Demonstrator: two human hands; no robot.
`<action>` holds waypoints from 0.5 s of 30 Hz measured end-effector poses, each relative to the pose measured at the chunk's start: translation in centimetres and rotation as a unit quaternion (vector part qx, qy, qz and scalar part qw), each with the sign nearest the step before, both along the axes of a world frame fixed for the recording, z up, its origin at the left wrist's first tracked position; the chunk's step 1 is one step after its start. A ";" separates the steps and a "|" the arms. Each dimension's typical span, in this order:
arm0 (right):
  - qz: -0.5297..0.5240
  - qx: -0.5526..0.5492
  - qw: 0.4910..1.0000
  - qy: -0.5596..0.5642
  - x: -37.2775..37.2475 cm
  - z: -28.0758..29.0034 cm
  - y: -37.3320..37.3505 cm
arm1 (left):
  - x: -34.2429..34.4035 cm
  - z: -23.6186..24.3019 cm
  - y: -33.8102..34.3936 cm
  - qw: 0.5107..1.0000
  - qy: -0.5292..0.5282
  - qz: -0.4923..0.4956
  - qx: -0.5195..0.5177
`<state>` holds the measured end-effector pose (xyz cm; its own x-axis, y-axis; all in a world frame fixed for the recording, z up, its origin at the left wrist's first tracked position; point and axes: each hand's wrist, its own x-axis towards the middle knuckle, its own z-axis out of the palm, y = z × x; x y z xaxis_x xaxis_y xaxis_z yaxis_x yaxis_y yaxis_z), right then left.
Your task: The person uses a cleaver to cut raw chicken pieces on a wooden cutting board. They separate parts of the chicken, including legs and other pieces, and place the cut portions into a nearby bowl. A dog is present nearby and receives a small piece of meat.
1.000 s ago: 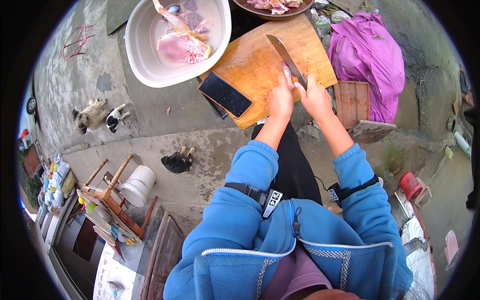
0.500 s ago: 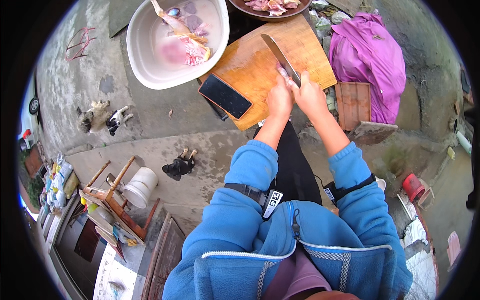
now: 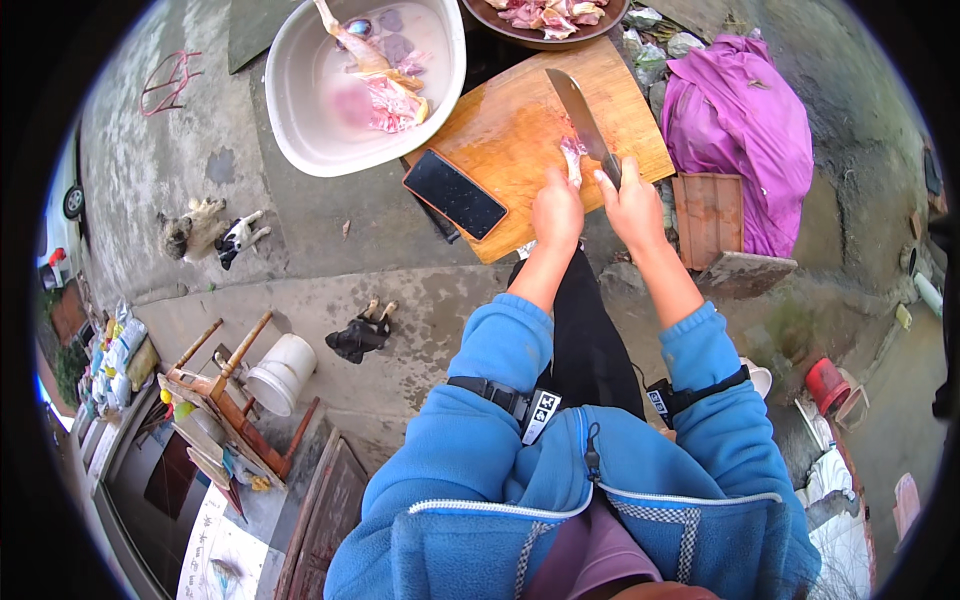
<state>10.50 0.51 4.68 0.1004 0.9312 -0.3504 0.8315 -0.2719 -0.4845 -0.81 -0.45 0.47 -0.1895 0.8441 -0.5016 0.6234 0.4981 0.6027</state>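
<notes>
A wooden cutting board (image 3: 520, 118) lies in front of me. My left hand (image 3: 557, 208) is closed round the lower end of a piece of raw meat on the bone (image 3: 573, 160), held at the board. In my right hand (image 3: 634, 208) is the handle of a cleaver (image 3: 583, 115); its blade points away from me, a little right of the meat and apart from it. A phone (image 3: 456, 194) with an orange edge lies on the board's left part. Beyond it, a pale basin (image 3: 291, 130) holds pinkish water and poultry parts (image 3: 393, 103).
A brown pan (image 3: 545, 40) of cut meat stands past the board. To the right are a purple cloth (image 3: 740, 130) and a reddish-brown crate (image 3: 708, 212). Several dogs, including a black one (image 3: 358, 335), lie or stand on the concrete to the left, near an overturned wooden stool (image 3: 235, 410).
The cleaver has moved right, away from the meat, and my hands have drawn apart. More of the meat's end now shows above my left hand.
</notes>
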 end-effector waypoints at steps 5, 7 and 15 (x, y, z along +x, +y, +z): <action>0.002 0.072 0.997 0.014 0.0 1.6 0.1 | 0.0 1.1 0.9 0.998 0.054 -0.023 0.010; -0.002 0.050 0.999 0.018 -0.3 1.8 -0.3 | 0.1 1.0 1.3 0.997 0.057 -0.045 -0.008; 0.009 -0.049 0.998 -0.028 -1.7 0.1 -1.3 | 0.0 -0.6 1.8 0.997 0.055 -0.050 -0.008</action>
<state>8.80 -0.78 4.78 0.1060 0.8947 -0.4340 0.8619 -0.3003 -0.4085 -0.82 1.30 -0.13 -0.1600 0.8539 -0.4952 0.7318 0.4393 0.5211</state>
